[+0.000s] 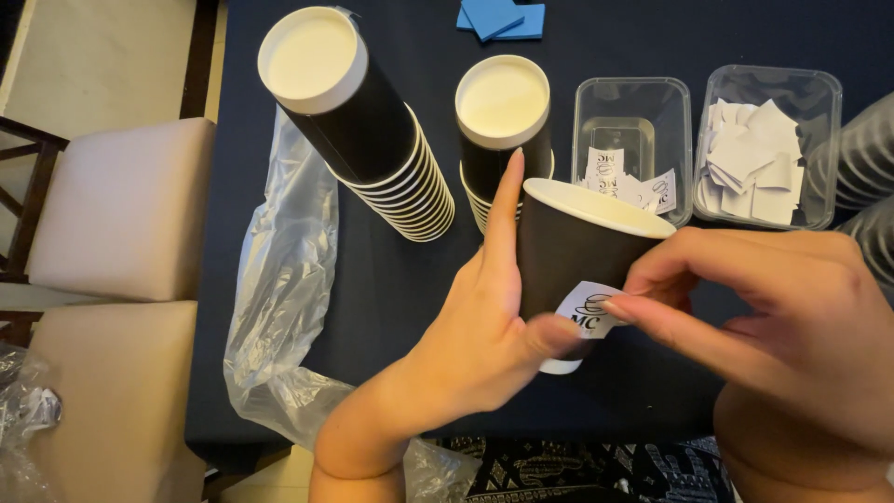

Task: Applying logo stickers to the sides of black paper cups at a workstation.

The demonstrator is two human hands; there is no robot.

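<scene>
My left hand (475, 326) grips a single black paper cup (568, 251) with a white inside, tilted so its rim faces up and to the right. A small white sticker (587, 312) with a dark print lies on the cup's side. The fingertips of my right hand (745, 298) press on that sticker. Both hands are above the near edge of a dark table (391, 279).
Two stacks of black cups stand behind: a tall leaning stack (363, 121) and a shorter stack (498, 116). A clear tub (633, 140) holds a few stickers, another tub (768, 149) holds white paper scraps. A plastic sleeve (279, 279) lies left; blue pads (498, 19) far back; chairs (121, 205) left.
</scene>
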